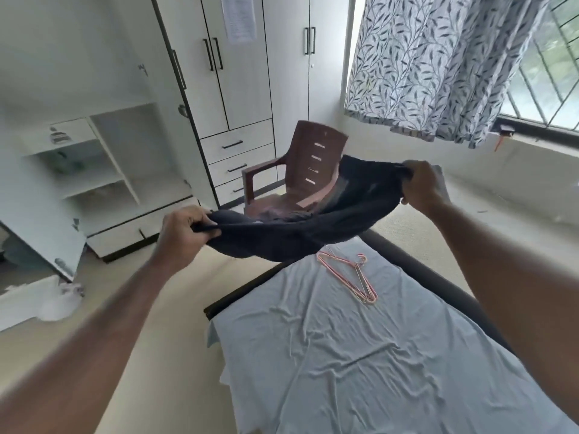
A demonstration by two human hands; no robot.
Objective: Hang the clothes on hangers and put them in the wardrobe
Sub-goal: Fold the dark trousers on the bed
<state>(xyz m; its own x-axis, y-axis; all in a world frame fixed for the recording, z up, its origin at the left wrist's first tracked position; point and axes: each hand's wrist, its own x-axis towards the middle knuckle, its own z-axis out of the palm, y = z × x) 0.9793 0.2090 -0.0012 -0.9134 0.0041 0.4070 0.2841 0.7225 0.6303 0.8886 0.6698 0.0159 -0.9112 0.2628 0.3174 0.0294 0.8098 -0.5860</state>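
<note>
While both arms reach forward and out, the dark garment (300, 227) hangs stretched between the two hands above the foot of the bed (360, 355). Left hand (185, 230), at 9 o'clock of the garment: fingers curled, thumb on top, clamped on a bunched edge of the cloth. Right hand (421, 186), at 2 o'clock of the garment and held higher: back of hand toward camera, fingers closed round the other edge. Cloth sags in the middle, blurred. Pink hangers (351, 277) lie in a small pile on the pale sheet, at 5 o'clock of the garment, apart from it. Brown plastic chair (310, 170) behind the garment at 12 o'clock. White wardrobe (238, 73), doors closed, at 11 o'clock. Patterned curtain (438, 67) at 1 o'clock.
</note>
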